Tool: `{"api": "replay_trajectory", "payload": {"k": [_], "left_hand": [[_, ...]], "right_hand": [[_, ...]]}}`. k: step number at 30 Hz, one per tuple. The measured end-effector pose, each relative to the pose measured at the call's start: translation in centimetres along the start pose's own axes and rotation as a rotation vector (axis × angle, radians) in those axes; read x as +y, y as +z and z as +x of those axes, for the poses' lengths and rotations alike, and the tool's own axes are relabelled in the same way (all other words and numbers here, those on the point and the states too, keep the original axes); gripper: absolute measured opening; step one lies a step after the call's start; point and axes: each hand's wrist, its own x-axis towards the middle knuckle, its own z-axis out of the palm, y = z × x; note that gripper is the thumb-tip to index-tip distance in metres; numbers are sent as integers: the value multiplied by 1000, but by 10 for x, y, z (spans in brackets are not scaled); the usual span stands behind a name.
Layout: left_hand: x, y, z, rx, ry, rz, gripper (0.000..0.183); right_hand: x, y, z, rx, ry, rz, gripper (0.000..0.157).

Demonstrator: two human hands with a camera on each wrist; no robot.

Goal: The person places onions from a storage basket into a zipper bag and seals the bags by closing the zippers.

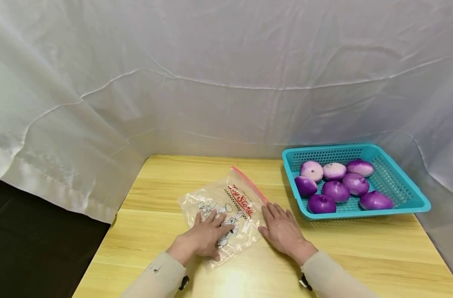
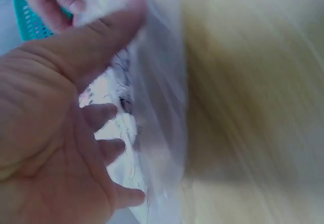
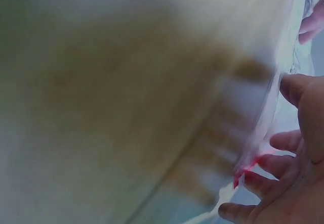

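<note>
Our spread left hand and extended right hand grip nothing, touching the clear bag, near and right, seemingly to flatten it.

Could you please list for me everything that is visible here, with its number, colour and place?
Toy Story zip bag: 1, clear with pinkish-red zip edge, flat on table
Red onions: 8, purple, some paler, inside basket
Plastic basket: 1, turquoise, table's right side
Wooden table: 1, light yellow-brown, below everything
Cloth backdrop: greyish white, behind table and at its sides
Dark area: 1, black, left of table
Sleeves: 2, off-white, on forearms
Left hand: 1, on bag
Right hand: 1, at bag's right edge
</note>
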Motion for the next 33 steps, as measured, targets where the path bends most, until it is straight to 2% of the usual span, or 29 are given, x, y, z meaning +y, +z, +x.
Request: {"api": "replay_trajectory", "payload": {"k": [5,9,12,16,21,27,33], "left_hand": [[-5,-3,-11,35,-76,-6,85],[-6,0,-14,84,-122,-13,70],[-5,4,-14,125,-154,-65,65],[-2,11,-10,160,-203,-122,88],[-5,17,-3,162,-226,-113,114],[-17,21,-3,149,-196,-41,119],[-26,24,-7,189,-153,-25,119]], "right_hand": [[-4,0,-12,-47,-3,-45,65],[-10,-2,-26,-48,-13,-77,65],[-18,-4,-38,-37,-21,-83,65],[-29,-4,-55,-36,-49,-97,67],[-41,-4,-74,-117,-106,-75,68],[-45,-5,-89,-185,-223,-36,66],[-41,-3,-95,-94,-313,-85,62]]}}
